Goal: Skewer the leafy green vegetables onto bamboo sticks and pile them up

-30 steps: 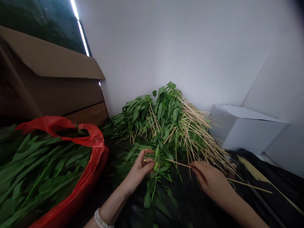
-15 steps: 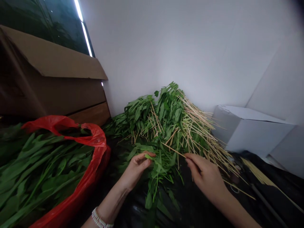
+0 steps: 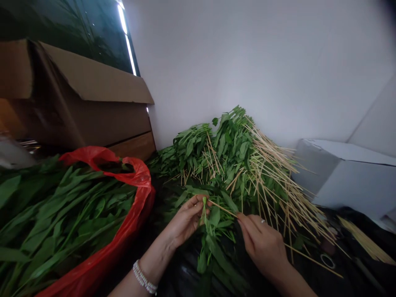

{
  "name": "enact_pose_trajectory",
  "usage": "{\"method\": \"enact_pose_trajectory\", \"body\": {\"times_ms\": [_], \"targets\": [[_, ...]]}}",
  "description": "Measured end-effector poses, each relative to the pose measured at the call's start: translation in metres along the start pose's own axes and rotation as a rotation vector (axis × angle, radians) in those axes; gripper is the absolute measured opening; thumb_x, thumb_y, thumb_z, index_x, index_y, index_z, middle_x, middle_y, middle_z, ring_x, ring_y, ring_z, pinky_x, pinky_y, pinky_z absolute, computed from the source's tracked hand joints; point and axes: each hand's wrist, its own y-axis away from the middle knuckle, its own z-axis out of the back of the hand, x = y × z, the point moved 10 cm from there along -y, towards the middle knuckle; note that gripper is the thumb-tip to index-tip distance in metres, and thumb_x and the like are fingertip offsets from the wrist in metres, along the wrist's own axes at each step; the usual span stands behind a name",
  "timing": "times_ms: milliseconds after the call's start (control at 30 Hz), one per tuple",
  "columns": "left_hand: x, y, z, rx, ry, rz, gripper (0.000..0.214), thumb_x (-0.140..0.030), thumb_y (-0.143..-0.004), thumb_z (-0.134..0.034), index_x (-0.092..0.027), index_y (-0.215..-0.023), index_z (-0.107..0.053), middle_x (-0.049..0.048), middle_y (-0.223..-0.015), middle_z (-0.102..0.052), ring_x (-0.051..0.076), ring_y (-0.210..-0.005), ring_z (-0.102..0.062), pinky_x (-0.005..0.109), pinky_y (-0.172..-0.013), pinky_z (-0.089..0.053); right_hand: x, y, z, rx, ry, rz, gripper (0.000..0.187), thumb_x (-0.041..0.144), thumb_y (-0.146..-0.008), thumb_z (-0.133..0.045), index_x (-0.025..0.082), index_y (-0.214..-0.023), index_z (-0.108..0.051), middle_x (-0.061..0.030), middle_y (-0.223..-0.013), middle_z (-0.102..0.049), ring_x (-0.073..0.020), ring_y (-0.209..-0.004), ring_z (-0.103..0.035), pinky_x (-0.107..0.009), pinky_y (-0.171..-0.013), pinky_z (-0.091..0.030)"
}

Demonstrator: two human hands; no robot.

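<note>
My left hand (image 3: 192, 216) pinches a folded bundle of leafy green stems (image 3: 210, 231), whose leaves hang down below the fingers. A thin wooden skewer (image 3: 222, 207) is gripped in my right hand (image 3: 261, 239), with its tip meeting the stems at my left fingertips. Whether the tip has gone through the stems I cannot tell. Behind both hands rises a heap of leafy greens (image 3: 230, 140) with many skewers (image 3: 278, 177) sticking out to the right. A beaded bracelet is on my left wrist and a ring on my right hand.
At the left a red plastic bag (image 3: 123, 235) holds long leafy greens, with an open cardboard box (image 3: 108, 119) behind it. A white box (image 3: 355, 177) stands at the right against the wall. Loose skewers (image 3: 365, 239) lie on the black sheet (image 3: 340, 280) near a roll of tape (image 3: 327, 260).
My right hand has brought the skewer's tip to the stems in my left hand. The greens there now hang downward. The view has turned slightly left.
</note>
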Motion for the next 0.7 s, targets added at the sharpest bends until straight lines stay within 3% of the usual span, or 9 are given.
{"method": "enact_pose_trajectory", "body": {"times_ms": [100, 300, 700], "targets": [[0.003, -0.002, 0.007, -0.072, -0.001, 0.021, 0.019, -0.014, -0.079, -0.069, -0.014, -0.098, -0.068, 0.0067, -0.095, -0.067, 0.009, -0.068, -0.062, 0.018, -0.063, -0.051, 0.008, 0.001, -0.004, 0.021, 0.01, 0.04, 0.029, 0.016, -0.095, -0.037, 0.017, -0.113, -0.06, -0.0041, -0.077, -0.061, -0.0129, -0.07, -0.058, -0.024, -0.067, -0.042], [0.004, -0.004, 0.004, -0.069, -0.035, 0.022, 0.016, -0.014, -0.082, -0.067, -0.008, -0.096, -0.072, 0.0102, -0.094, -0.069, 0.01, -0.071, -0.063, 0.017, -0.066, -0.052, 0.011, 0.002, -0.009, 0.05, 0.058, 0.044, 0.03, 0.015, -0.095, -0.037, 0.016, -0.11, -0.062, -0.0031, -0.073, -0.057, -0.0143, -0.065, -0.055, -0.026, -0.062, -0.037], [-0.002, -0.004, 0.021, -0.197, -0.058, -0.02, 0.017, -0.016, -0.074, -0.075, -0.011, -0.09, -0.073, 0.0095, -0.092, -0.074, 0.015, -0.079, -0.069, 0.02, -0.07, -0.053, 0.01, 0.0, 0.004, -0.025, 0.041, 0.039, 0.029, 0.013, -0.094, -0.039, 0.014, -0.11, -0.063, -0.0033, -0.074, -0.059, -0.0135, -0.067, -0.056, -0.026, -0.064, -0.039]]}}
